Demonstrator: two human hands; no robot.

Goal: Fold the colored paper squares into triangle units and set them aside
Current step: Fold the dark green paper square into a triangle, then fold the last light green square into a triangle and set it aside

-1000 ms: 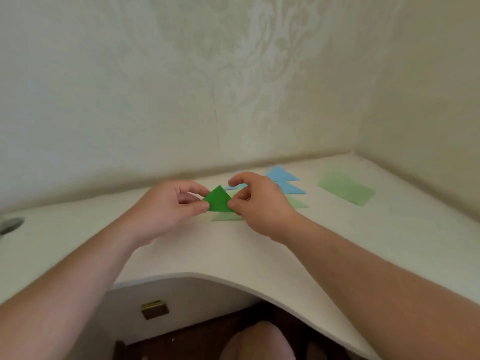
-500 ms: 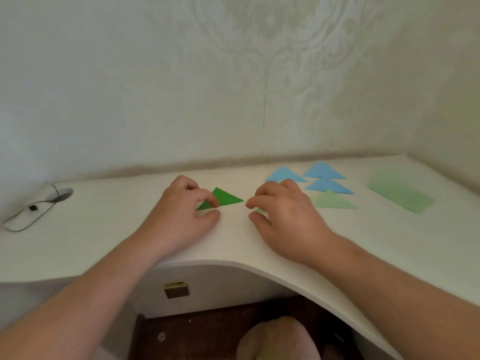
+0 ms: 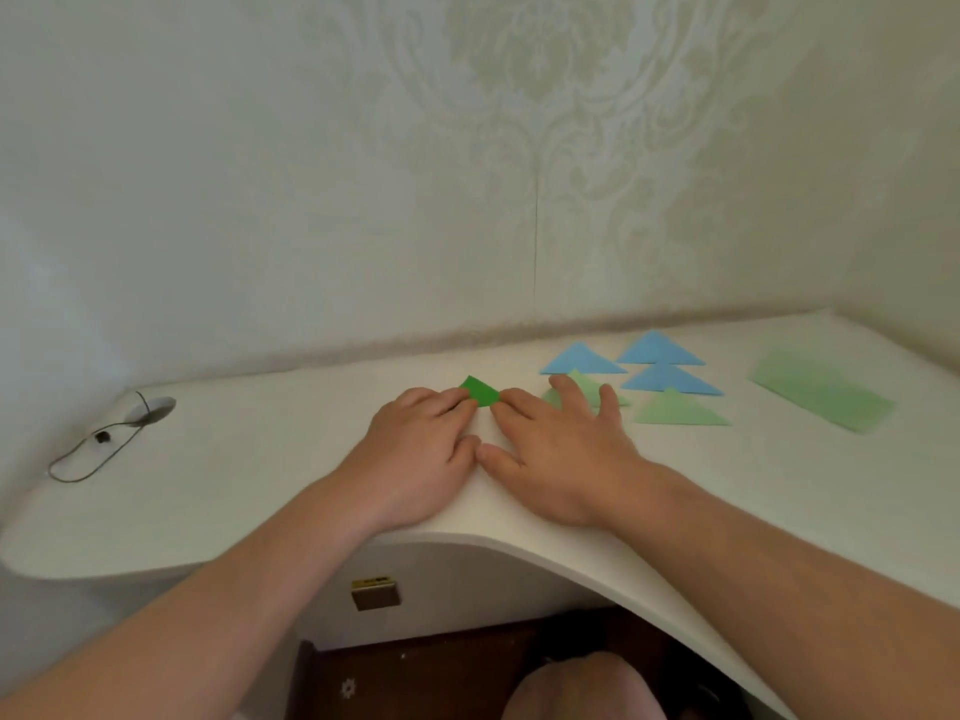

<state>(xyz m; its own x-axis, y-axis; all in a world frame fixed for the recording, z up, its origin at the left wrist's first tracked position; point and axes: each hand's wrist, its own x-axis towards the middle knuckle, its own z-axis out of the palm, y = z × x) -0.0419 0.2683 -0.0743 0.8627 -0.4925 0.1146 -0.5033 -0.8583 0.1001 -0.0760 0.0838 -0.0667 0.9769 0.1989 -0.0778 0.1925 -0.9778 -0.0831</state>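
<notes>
While both hands lay palm-down on the white counter (image 3: 218, 491), the dark green paper piece (image 3: 480, 391) sat flat on the surface between their fingertips. The left hand (image 3: 415, 459) had its fingers (image 3: 451, 402) loosely bent, and their tips pressed on the near left edge of the dark green paper piece. The right hand (image 3: 561, 454) had its fingers (image 3: 570, 392) straight and spread, with the index fingertip touching the right edge of the same piece. Neither hand curled round the paper; both only pressed it down. The two thumbs met just behind the piece, nearer the person.

Partly under the right hand's outstretched fingers lay a light green triangle (image 3: 587, 383). Just beyond and to the right of those fingers, a second light green triangle (image 3: 678, 412) lay flat. Further past the fingertips, toward the wall, three blue triangles (image 3: 660, 350) lay close together. Well to the right of the right hand, a light green rectangular sheet (image 3: 821, 391) rested on the counter.

Well to the left of the left hand, a thin dark cable (image 3: 93, 454) looped across the counter near the wall. Below the counter's curved front edge, a small brass-coloured fitting (image 3: 375, 593) was visible.
</notes>
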